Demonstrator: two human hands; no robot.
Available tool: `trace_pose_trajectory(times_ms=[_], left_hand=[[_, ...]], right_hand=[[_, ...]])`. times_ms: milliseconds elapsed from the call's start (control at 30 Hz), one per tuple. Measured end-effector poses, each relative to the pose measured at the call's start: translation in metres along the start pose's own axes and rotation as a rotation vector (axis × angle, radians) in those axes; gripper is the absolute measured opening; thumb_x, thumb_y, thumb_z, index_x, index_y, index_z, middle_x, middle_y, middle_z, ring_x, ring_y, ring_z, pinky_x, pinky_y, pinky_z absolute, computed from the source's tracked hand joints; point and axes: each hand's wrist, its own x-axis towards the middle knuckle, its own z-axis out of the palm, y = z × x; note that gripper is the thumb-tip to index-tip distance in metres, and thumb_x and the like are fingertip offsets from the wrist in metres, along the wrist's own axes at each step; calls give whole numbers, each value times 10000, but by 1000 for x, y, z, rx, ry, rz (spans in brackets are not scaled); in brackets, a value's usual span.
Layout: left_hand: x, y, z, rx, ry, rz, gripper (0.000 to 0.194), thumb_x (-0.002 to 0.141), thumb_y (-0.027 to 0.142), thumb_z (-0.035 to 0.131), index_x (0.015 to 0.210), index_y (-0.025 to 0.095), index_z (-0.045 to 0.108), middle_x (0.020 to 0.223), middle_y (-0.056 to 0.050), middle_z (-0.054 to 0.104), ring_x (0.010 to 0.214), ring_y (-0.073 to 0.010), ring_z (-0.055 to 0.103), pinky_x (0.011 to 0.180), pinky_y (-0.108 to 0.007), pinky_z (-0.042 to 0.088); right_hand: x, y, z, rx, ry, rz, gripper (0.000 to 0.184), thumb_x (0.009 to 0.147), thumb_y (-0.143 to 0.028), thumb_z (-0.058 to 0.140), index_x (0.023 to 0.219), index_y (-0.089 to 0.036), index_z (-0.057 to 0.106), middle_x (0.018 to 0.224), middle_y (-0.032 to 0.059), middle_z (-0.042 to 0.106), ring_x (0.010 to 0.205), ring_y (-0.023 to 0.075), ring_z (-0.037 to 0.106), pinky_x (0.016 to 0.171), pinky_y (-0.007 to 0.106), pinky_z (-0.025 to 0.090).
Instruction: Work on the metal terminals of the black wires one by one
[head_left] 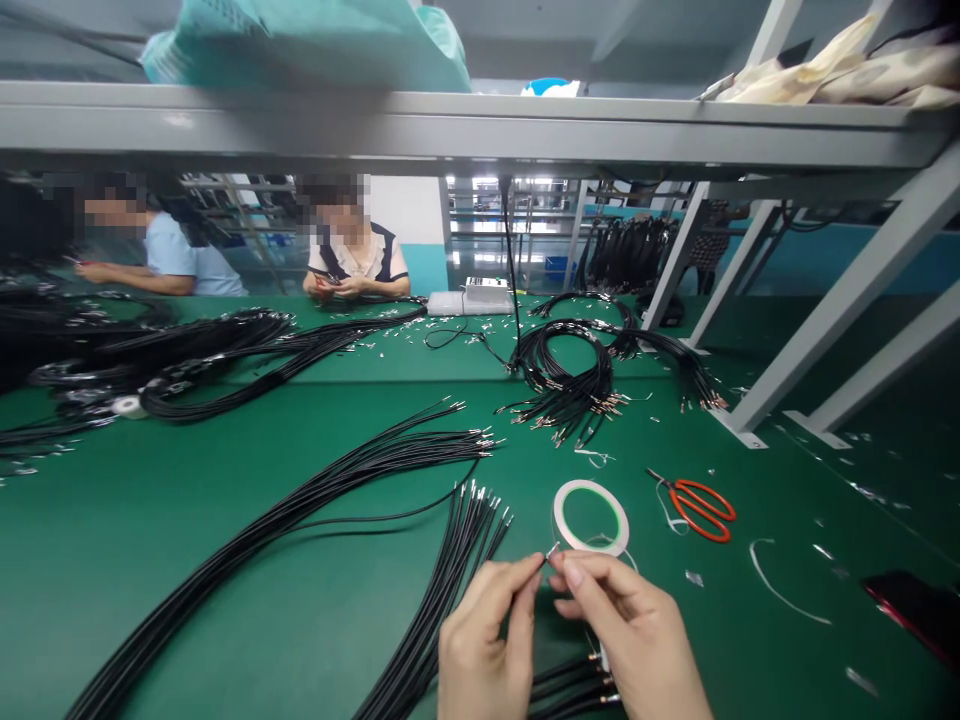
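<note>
Pretty fiddly close-up here. The left hand [480, 640] is closed to a tight pinch, thumb and index finger on a tiny crimped metal terminal [552, 550], which pokes out up and to the right. Its long axis points across the gap toward the right hand [634, 630], which sits just beside it, also curled into a near-pinch. I can't tell if the right one actually has hold of anything, since it's all so small there. The left hand is the nearer one to that terminal. A fan of black wires [450, 590] runs out from under the left hand across the green worktop [225, 560], and a white tape roll [561, 515] lies just above the fingers. Orange-handled scissors [679, 497] sit off to the right, and two co-workers [352, 240] work further back.
</note>
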Motion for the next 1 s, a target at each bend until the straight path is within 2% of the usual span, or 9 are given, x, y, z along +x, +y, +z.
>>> trace_pose_trajectory(times_ms=[167, 400, 533, 600, 700, 767, 900, 1000], left_hand=[[-5, -1, 5, 17, 108, -92, 142, 851, 246, 643, 981, 236, 700, 896, -23, 758, 763, -179, 726, 752, -251, 585], [-7, 3, 5, 59, 86, -34, 111, 870, 228, 612, 951, 244, 686, 848, -8, 756, 750, -173, 724, 739, -251, 584], [-6, 3, 3, 38, 64, -87, 82, 872, 246, 608, 935, 236, 660, 835, -18, 741, 743, -178, 718, 716, -251, 582], [-6, 2, 4, 19, 71, -122, 75, 866, 262, 619, 931, 231, 640, 828, -21, 732, 735, -179, 716, 710, -250, 581], [-7, 1, 5, -1, 97, -134, 81, 862, 269, 629, 932, 230, 618, 817, -16, 722, 728, -174, 718, 710, -246, 581], [-9, 1, 6, -3, 103, -121, 79, 867, 262, 625, 940, 234, 612, 817, -12, 719, 737, -172, 721, 712, -244, 580], [-13, 0, 8, 14, 99, -89, 88, 880, 280, 612, 957, 236, 606, 833, -20, 718, 757, -177, 723, 723, -257, 582], [-14, 0, 9, 47, 88, -76, 98, 892, 319, 595, 935, 232, 611, 820, -31, 719, 754, -187, 724, 718, -270, 588]], right_hand=[[1, 4, 2, 8, -49, -18, 305, 686, -470, 787, 673, -166, 767, 806, 99, 740, 755, 256, 696, 654, 311, 586], [1, 7, -2, -64, -124, -65, 274, 759, -428, 733, 659, -174, 719, 816, 89, 711, 770, 239, 677, 679, 288, 566], [-1, 4, -2, -79, -18, -120, 274, 758, -444, 727, 659, -188, 731, 912, 101, 712, 856, 258, 669, 686, 280, 556], [-1, 1, -1, -74, 32, -128, 267, 763, -449, 721, 693, -192, 741, 925, 95, 718, 803, 237, 670, 680, 281, 553], [-2, 0, 1, -22, 70, -75, 249, 754, -441, 736, 775, -193, 745, 824, 70, 730, 664, 195, 655, 647, 283, 558], [-3, 4, 3, 31, 83, -42, 250, 729, -425, 767, 818, -194, 734, 810, 66, 737, 714, 211, 678, 693, 296, 566], [-4, 14, 5, 108, 134, -24, 343, 687, -406, 808, 933, -196, 696, 933, 88, 750, 894, 253, 698, 833, 347, 550], [-3, 18, 5, 120, 178, -23, 381, 671, -394, 823, 960, -199, 668, 932, 79, 743, 865, 238, 697, 813, 343, 551]])
